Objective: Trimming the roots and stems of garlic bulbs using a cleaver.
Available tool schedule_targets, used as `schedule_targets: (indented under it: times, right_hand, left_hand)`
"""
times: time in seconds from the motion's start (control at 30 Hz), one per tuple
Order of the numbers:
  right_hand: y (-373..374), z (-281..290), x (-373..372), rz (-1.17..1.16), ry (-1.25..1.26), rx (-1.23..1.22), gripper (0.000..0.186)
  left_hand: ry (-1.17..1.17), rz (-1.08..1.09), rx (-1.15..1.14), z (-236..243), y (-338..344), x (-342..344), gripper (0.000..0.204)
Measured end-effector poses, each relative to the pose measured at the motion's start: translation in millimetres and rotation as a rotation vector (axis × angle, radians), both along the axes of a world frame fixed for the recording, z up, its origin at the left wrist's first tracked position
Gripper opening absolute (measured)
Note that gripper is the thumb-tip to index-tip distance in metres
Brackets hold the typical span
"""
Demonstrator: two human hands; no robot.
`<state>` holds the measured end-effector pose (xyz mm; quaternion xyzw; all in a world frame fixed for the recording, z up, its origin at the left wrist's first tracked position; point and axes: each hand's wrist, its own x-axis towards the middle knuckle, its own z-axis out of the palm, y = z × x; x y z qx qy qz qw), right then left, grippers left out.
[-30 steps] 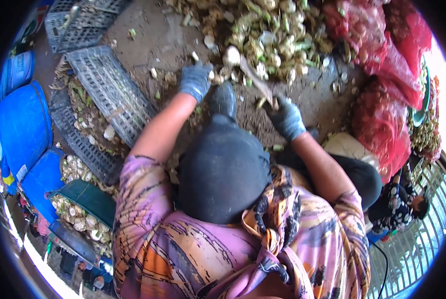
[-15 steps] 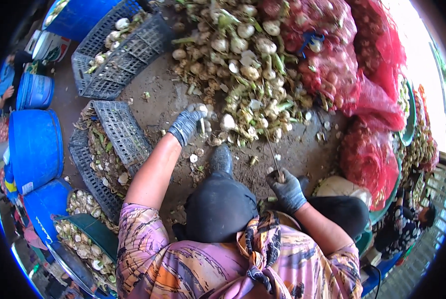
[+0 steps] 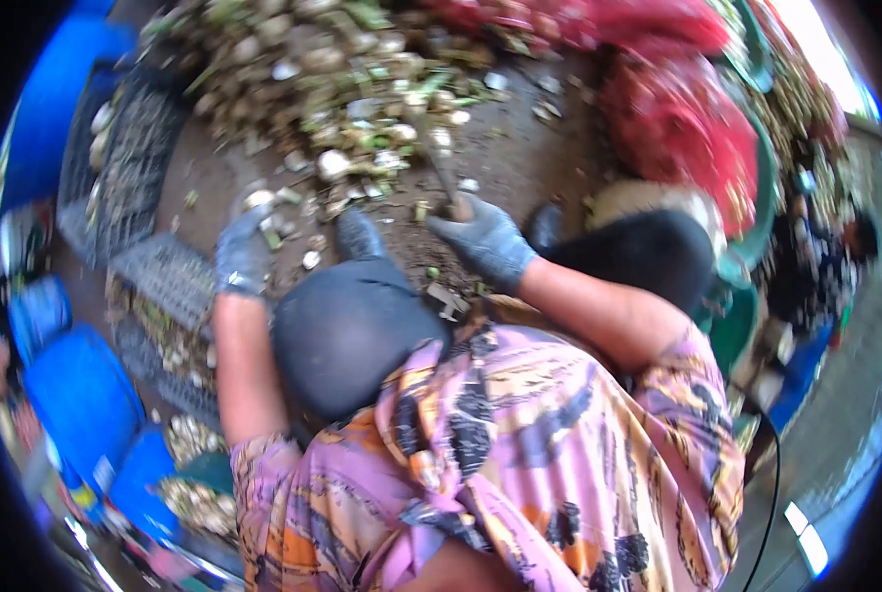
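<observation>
Gloved in grey, the left hand (image 3: 240,257) was raised over the left side of the work area, fingers partly curled, with a pale garlic bulb (image 3: 259,199) at its fingertips; blur hid whether the fingers truly gripped it. A green stem piece (image 3: 272,235) showed just beside that hand. The right hand (image 3: 482,238), gloved alike, was closed around the handle of a knife (image 3: 459,207), whose blade pointed away from the body toward the lower edge of a heap of garlic (image 3: 313,84). That heap, bulbs with stems and leaves, spread over the brown floor (image 3: 505,158) ahead of both hands, its near edge scattered with loose bulbs and trimmings. A dark boot (image 3: 360,237) stood between the hands, below the heap, and a black-trousered knee (image 3: 658,259) bent outward beyond the right forearm. Red mesh sacks (image 3: 673,128) lay at the upper right, near a green basin (image 3: 763,187). On the left, black slatted crates (image 3: 137,163) stood near the left hand, and blue barrels (image 3: 81,395) farther out. Another person (image 3: 818,261), in dark patterned clothing, was at the far right.
</observation>
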<state>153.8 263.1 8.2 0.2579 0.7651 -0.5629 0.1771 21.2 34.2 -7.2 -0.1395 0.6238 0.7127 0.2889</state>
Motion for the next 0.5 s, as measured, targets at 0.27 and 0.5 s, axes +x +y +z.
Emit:
schedule_targets:
  times: [0.27, 0.5]
  right_hand:
    - [-8.7, 88.3, -23.3, -0.148, 0.747, -0.194, 0.021]
    - [48.8, 165.8, 15.1, -0.517, 0.844, -0.32, 0.017]
  left_hand:
    - [0.39, -0.578, 0.026, 27.5, 106.4, -57.2, 0.039]
    - [0.303, -1.239, 0.462, 82.8, 306.7, 1.9, 0.056]
